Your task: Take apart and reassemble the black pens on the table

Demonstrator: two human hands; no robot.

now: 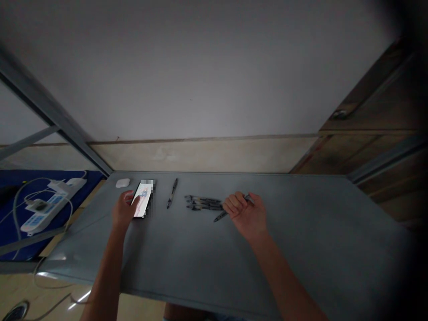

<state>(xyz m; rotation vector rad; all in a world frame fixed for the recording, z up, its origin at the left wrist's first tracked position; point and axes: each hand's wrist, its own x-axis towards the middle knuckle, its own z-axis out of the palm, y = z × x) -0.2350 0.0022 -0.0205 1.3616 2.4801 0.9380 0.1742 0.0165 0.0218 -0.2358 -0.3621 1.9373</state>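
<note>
My left hand (123, 210) grips the left side of a smartphone (143, 200), its thumb over the lit screen. Part of the phone's right side is blurred out. In my closed right hand (249, 216) is a dark pen (220, 216), slanting down to the left, its other end showing by the thumb. Just left of that hand, several similar pens (202, 203) lie together on the grey table (187, 249). A single pen (172, 194) lies apart, between the phone and the group.
A white earbud case (122, 183) sits at the table's back left. Beyond the left edge, a white power strip (53, 207) with plugs and cables rests on a blue surface (10, 191). Grey metal posts (76, 145) frame that side, and a wall (200, 80) stands behind.
</note>
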